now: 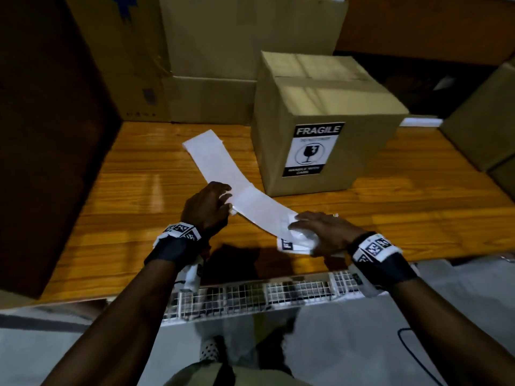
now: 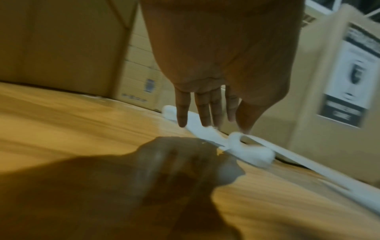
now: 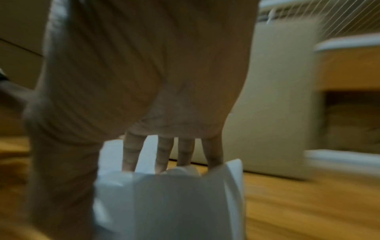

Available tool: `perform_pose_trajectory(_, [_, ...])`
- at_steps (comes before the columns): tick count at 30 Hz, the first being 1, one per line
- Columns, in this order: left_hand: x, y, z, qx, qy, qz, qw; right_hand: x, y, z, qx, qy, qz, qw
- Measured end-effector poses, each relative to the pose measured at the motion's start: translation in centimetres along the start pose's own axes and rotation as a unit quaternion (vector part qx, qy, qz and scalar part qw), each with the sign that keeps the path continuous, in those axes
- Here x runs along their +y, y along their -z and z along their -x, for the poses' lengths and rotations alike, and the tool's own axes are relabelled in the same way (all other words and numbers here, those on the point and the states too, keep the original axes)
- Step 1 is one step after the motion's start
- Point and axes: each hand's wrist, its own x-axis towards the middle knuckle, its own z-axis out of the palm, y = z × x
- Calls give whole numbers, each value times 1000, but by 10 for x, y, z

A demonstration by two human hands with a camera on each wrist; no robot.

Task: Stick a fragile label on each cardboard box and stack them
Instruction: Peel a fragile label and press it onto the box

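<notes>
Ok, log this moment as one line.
left hand: touches label strip | right hand: presses strip end | box: labelled, unstacked

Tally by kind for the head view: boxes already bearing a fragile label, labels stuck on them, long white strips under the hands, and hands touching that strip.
Cardboard box bearing a label: 1
Fragile label stuck on it: 1
Long white label strip on the wooden table: 1
Hands on the strip, left hand and right hand: 2
Total: 5

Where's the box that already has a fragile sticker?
In the head view, the labelled box stands on the table, right of centre, just beyond the white strip under both hands.
</notes>
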Motion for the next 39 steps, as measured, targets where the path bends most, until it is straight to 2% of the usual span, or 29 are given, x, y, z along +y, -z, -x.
perform_pose_trajectory(2, [13,-15,-7,-42,-10,-70,997,28,-1,17,32,-26,31,999])
perform_pose_trajectory(5, [33,-38,-13,-172,7,-211,962,65,-5,35,68,-66,38,995])
perform_pose_trajectory(7, [50,-54,-8,-214,17,-242,946,86,-7,43,78,-76,28,994])
perform_pose_trajectory(12, [101,-90,10,-217,-19,-245,945,132,-11,56,97,-106,19,989])
perform_pose_trajectory(15, [131,-112,14,-264,-31,-225,937,157,-11,55,93,-119,22,988])
perform_pose_trajectory(17, [149,-115,13,-279,-40,-169,944,172,-8,52,68,-117,-4,991])
perform_pose_trajectory(19, [161,-106,11,-223,-29,-93,970,181,1,49,70,-90,-87,990])
perform_pose_trajectory(22, [160,-81,3,-38,-29,-46,998,181,26,46,172,-49,-236,955])
perform_pose_trajectory(25, [151,-51,-9,118,-15,-30,992,173,52,37,312,-42,-362,878])
perform_pose_trajectory(28, [151,-28,-28,268,15,39,962,164,76,26,400,-10,-467,788])
perform_pose_trajectory(30, [160,-18,-43,283,-4,78,956,157,94,21,440,34,-483,756])
perform_pose_trajectory(32, [175,-7,-55,268,-40,78,959,151,110,15,487,57,-426,760])
perform_pose_trajectory(34, [185,0,-65,249,-65,34,966,146,122,10,519,70,-373,766])
perform_pose_trajectory(39, [188,23,-68,275,-49,10,960,119,140,9,546,73,-288,784])
